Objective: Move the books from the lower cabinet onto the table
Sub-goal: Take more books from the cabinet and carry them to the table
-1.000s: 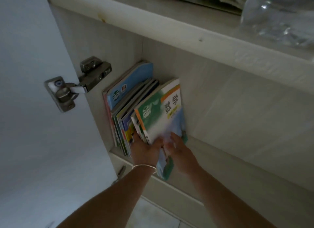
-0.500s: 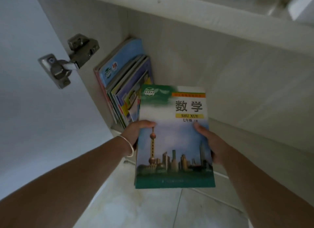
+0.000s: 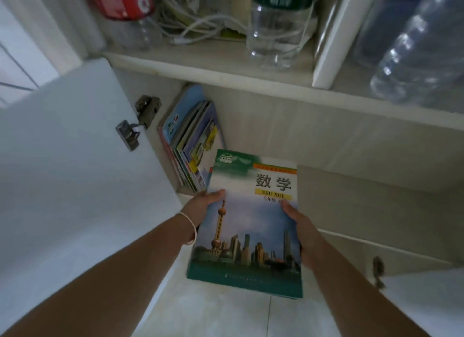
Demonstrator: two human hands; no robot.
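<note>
So I've got one math textbook [image 3: 248, 226] out of the lower cabinet [image 3: 351, 145], sitting at the centre of the frame over the floor. My left hand [image 3: 204, 208] grips its left edge and my right hand [image 3: 300, 226] grips the right edge, thumbs on the cover. No table in sight, so I'd guess nothing is delivered yet. The remaining books [image 3: 190, 140] stand just above and left of it, against the cabinet wall. Maybe six or seven, too tightly packed to count properly.
</note>
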